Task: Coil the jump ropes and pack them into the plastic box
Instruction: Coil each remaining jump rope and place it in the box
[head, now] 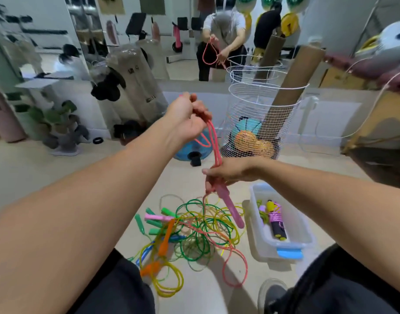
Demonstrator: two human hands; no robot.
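My left hand [187, 116] is raised and grips the top of the folded loops of a pink jump rope [213, 141]. My right hand [226, 174] lower down grips the same rope's strands together with its pink handle [233, 208], which points down. The rope's free end trails to the floor in a loop [236, 268]. A tangle of green, yellow, orange and blue jump ropes [194, 232] lies on the floor below my hands. The clear plastic box [305, 234] stands to the right and holds a coiled rope with purple cord [276, 219].
A white wire basket [257, 105] with a cardboard tube and balls stands behind. A blue water bottle [185, 150] lies near it. A mirror at the back reflects the room. My knees in dark trousers frame the bottom corners.
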